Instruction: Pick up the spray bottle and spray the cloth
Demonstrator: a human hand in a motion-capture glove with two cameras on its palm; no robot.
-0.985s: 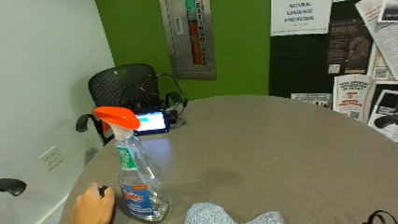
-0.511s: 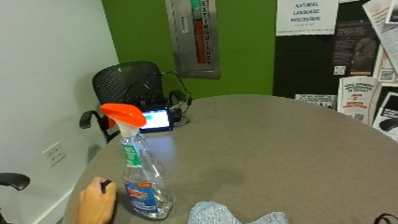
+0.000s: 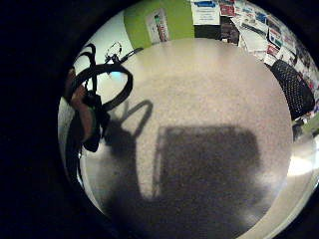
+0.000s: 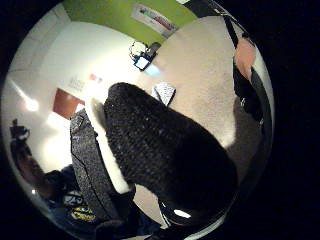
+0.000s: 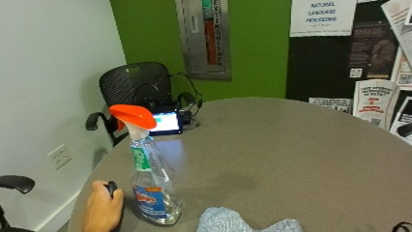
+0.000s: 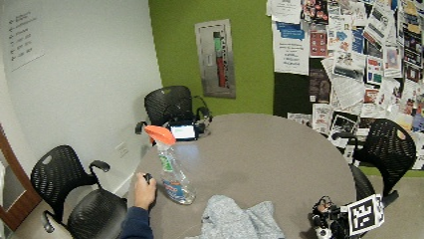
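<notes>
a clear plastic spray bottle with an orange trigger head [image 5: 149, 179] stands upright on the round grey table [image 5: 277, 145], near its edge. just beside it, on the table's near side, lies a crumpled grey-blue cloth [image 5: 248, 222], close to the bottle's base but apart from it as far as the outside view shows. on the bottle's other side a bare left hand [image 5: 103, 210] rests on the table edge, its fingers curled round a small black object [image 5: 112, 187], not touching the bottle. the gloved right hand [image 6: 329, 222] sits at the far side of the table from the bottle, well apart from it, over bare tabletop; its thumb-side palm view is filled by a black knit finger [image 4: 165, 155], and i cannot tell how far the fingers are open or whether they hold anything. a small lit screen [image 5: 166, 122] stands at the table's far edge by a black mesh chair [image 5: 132, 89].
</notes>
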